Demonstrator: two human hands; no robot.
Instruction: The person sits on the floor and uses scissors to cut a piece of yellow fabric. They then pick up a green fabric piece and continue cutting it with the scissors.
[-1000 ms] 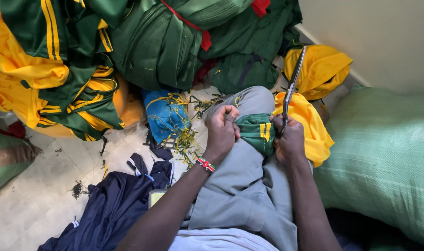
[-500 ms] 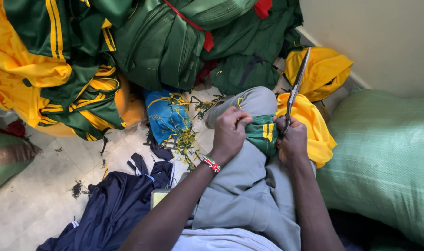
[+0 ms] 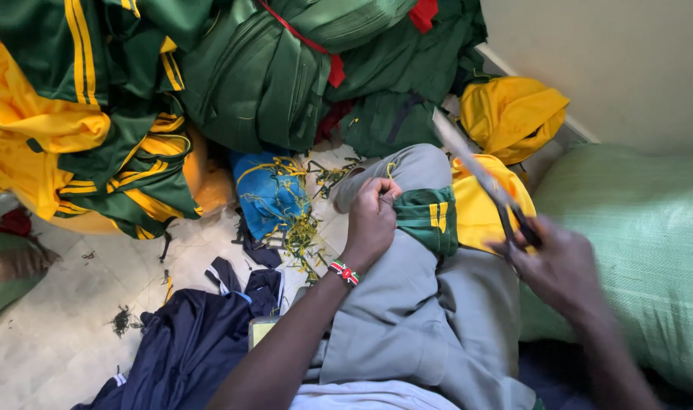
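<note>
With the left hand pinching the green and yellow garment flat on the knee, the right hand, closed on the scissors, should cut only loose threads

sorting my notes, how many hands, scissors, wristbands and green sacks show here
hands: 2, left hand and right hand
scissors: 1
wristband: 1
green sack: 1
total: 5

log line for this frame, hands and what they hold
left hand: pinches green cuff on knee | right hand: grips scissors, raised, blurred | floor: thread scraps
</note>
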